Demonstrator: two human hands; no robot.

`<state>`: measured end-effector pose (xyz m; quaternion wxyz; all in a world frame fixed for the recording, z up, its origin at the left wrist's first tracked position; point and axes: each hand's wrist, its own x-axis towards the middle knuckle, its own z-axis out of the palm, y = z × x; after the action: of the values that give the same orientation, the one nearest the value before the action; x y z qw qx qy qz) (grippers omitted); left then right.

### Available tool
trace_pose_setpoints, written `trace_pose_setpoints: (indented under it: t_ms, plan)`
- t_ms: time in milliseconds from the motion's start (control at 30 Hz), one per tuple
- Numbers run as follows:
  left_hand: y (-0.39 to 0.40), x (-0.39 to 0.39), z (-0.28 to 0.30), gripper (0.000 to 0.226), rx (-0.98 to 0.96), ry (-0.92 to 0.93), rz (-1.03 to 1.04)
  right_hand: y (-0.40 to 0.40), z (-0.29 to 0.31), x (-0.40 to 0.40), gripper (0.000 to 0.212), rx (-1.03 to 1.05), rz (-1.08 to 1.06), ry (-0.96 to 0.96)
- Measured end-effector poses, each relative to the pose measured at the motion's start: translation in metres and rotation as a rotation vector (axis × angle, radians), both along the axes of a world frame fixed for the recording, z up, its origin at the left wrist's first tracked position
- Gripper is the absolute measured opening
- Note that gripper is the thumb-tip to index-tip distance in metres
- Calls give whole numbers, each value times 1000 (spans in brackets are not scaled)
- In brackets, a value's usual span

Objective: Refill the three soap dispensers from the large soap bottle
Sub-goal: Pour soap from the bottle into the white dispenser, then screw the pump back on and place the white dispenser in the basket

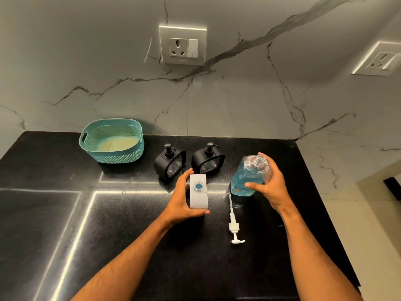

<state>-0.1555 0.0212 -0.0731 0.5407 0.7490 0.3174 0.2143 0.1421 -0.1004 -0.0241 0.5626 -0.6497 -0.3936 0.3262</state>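
A teal basket point(111, 141) with a perforated wall and a handle slot is sitting at the back of the black worktop point(54, 213), well off to the left of the left grip and farther from the person. Something pale yellow is lying in its bottom. Bright strips of light are reflecting across the worktop. A marble wall point(238, 94) with grey veins is rising behind. A socket plate point(182, 46) is sitting high on it above both grips, and a second socket plate point(378, 59) is showing up and to the right of the right grip.
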Motion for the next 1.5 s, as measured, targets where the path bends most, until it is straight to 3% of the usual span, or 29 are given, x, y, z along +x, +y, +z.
trace_pose_setpoints:
  t_ms: [200, 300, 400, 467, 633, 733, 800, 900, 1067, 1233, 1367, 1500]
  plan:
    - [0, -1, -1, 133, 0, -2, 10, -20, -14, -11, 102, 35, -111, -4]
    - [1, -2, -2, 133, 3, -3, 10, -37, -22, -27, 77, 74, -315, -37]
    - [0, -2, -1, 132, -1, 4, 6, -53, -23, -52, 37, 89, -556, -139]
    - [-1, -1, -1, 130, 0, 11, 0, -60, -26, -67, 25, 65, -591, -211]
    - [-2, 1, -3, 127, -6, 2, 7, -69, -45, -99, 25, -252, -336, -506]
    - [-2, 0, -4, 126, -5, -2, 10, -69, -50, -114, 42, -490, -170, -688]
    - [-1, -1, -5, 126, -7, -2, 12, -67, -51, -124, 48, -546, -113, -785]
    - [-1, -1, -6, 126, -11, 1, 20, -65, -50, -131, 41, -559, -91, -803]
    - [2, -3, -6, 124, -15, 1, 29, -62, -38, -136, 30, -513, -188, -700]
    - [4, -4, -9, 121, -8, -1, 28, -50, 4, -136, 32, -289, -342, -634]
    - [5, -4, -12, 120, 1, -3, 25, -32, 52, -136, 29, -88, -280, -711]
    - [5, -4, -13, 116, 14, 0, 33, -17, 89, -140, 30, -26, -138, -794]
